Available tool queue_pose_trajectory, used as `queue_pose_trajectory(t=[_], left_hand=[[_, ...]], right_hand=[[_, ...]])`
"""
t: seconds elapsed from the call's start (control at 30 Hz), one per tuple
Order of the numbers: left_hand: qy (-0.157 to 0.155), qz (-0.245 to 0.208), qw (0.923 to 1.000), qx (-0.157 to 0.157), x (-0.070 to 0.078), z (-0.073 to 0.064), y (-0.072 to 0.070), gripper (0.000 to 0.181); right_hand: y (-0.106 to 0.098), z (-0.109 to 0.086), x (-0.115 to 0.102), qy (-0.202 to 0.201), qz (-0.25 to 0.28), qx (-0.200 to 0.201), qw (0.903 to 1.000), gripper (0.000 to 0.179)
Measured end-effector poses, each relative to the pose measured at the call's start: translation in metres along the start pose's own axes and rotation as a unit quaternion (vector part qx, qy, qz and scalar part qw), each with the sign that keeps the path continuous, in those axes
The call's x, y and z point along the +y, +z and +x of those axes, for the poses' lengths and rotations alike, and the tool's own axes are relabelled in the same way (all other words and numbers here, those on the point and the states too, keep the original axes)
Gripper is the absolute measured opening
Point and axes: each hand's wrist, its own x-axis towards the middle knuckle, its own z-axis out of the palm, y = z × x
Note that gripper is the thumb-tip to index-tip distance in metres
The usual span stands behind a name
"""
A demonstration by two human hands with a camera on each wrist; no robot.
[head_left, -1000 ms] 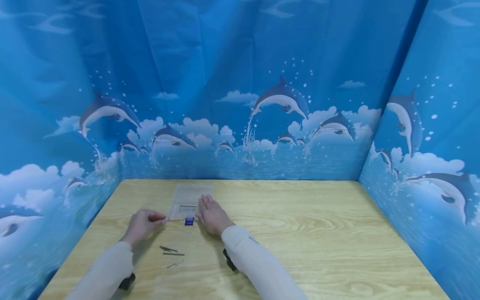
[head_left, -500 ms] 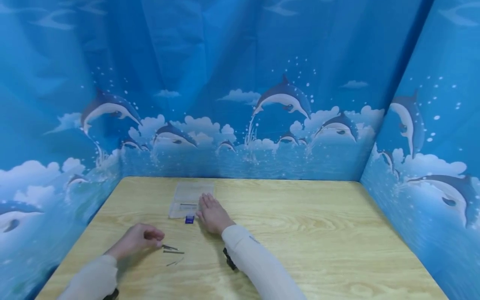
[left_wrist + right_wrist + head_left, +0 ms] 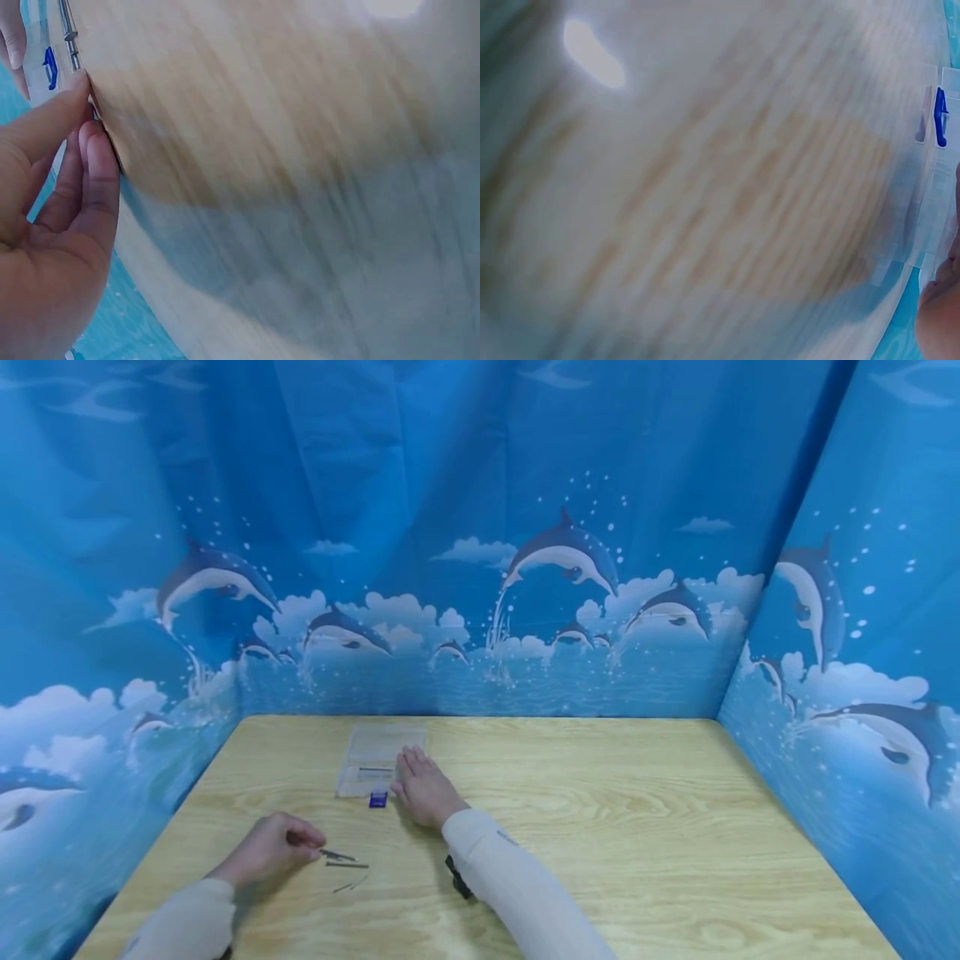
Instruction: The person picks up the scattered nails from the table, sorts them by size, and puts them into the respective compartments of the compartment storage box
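Head view: left hand point(image 3: 270, 849) at loose nails point(image 3: 347, 864), right hand point(image 3: 427, 789) beside plastic case point(image 3: 386, 743)

The left hand's thumb and fingertips are nearly together at the nails' ends; whether they pinch one, I cannot tell. The right hand lies straight-fingered along the open clear case's right edge. A single nail point(image 3: 375, 769) lies inside; a blue latch point(image 3: 378, 799) sits in front. All rest on a wooden table point(image 3: 600, 827).
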Motion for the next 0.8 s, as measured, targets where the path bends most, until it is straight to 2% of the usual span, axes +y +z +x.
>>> queue_pose_trajectory(t=[0.13,0.43,0.6,0.67,0.8], left_hand=[[0.012,0.002,0.9999,-0.004,-0.0023,0.0003,-0.0006,0.014],[0.017,0.0,0.9998,-0.006,-0.0027,-0.0012,0.0,0.011],[0.035,0.002,0.9994,-0.004,-0.0028,-0.0022,-0.0002,0.009],[0.034,0.004,0.9994,-0.004,-0.0036,-0.0019,-0.0002,0.009],[0.01,0.006,0.9999,-0.005,-0.004,-0.001,-0.0002,0.008]], right_hand=[[-0.0005,-0.0006,-0.0005,0.0,0.0,0.001,1.0,0.055],[-0.0033,-0.004,-0.0013,-0.01,0.001,0.007,0.9999,0.055],[-0.0027,-0.0036,-0.0012,-0.009,-0.003,0.009,0.9999,0.055],[-0.0023,-0.0034,-0.0011,-0.007,-0.002,0.006,1.0,0.055],[-0.0022,-0.0028,-0.0008,-0.004,0.0,-0.001,1.0,0.056]])
